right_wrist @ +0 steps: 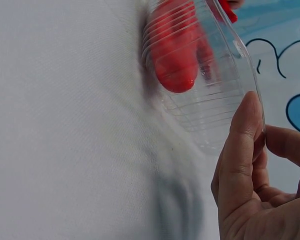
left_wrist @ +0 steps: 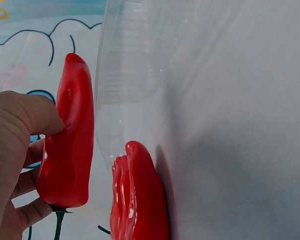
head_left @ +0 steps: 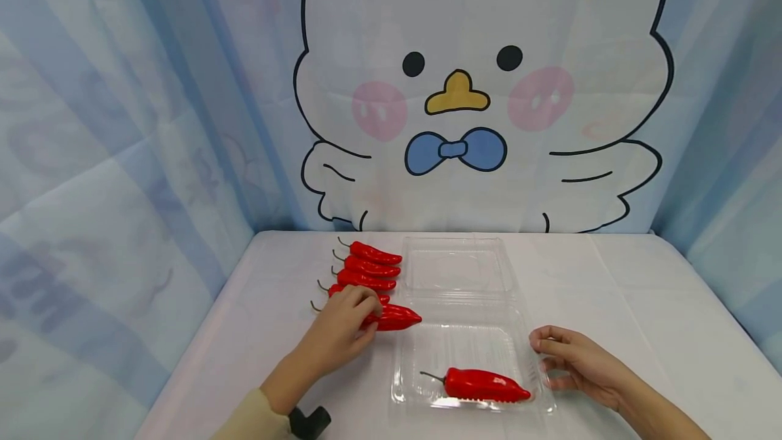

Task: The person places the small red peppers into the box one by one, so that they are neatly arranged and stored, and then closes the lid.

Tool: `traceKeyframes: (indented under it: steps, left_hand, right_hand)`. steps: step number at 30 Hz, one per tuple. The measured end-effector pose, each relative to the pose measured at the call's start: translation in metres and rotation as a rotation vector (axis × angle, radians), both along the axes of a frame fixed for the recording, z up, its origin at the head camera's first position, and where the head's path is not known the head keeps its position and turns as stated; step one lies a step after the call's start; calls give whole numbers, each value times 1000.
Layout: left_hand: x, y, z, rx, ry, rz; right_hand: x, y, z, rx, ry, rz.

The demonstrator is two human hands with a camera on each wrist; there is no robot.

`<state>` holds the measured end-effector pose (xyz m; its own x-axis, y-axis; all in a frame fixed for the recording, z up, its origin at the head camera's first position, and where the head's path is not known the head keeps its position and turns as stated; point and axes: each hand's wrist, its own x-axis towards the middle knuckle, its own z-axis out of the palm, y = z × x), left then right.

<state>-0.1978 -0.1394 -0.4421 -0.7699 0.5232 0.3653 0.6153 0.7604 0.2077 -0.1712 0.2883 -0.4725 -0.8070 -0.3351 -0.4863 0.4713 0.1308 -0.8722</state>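
Note:
My left hand (head_left: 345, 331) holds a red chili pepper (head_left: 400, 318) between thumb and fingers. In the left wrist view this pepper (left_wrist: 72, 145) is raised off the table, green stem pointing down in that picture. Its tip reaches over the left edge of a clear plastic clamshell box (head_left: 458, 341), which lies with its lid folded back. One red chili pepper (head_left: 482, 385) lies inside, near the box's front side. My right hand (head_left: 580, 367) pinches the box's right rim; the right wrist view shows thumb and fingers on either side of that rim (right_wrist: 257, 82).
Several more red chili peppers (head_left: 369, 267) lie in a row left of the lid (head_left: 455, 267), stems to the left. My left hand partly covers the nearest of them. A white cloth covers the table (head_left: 611, 290). Printed curtains (head_left: 452, 202) stand behind and at both sides.

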Motion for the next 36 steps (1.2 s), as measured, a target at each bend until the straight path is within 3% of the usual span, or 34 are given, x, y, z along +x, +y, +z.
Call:
traceKeyframes:
  steps: [9,24,36]
  left_hand:
    - [2,14,2,-2,-21,-8]
    - [1,40,0,-17,-53,-61]
    - [3,59,5,-40,-76,-109]
  right_hand:
    - [0,-1,1,3,-2,-3]
    - [0,-1,2,-10,-10,-3]
    - [-1,-1,5,-11,-14,-3]
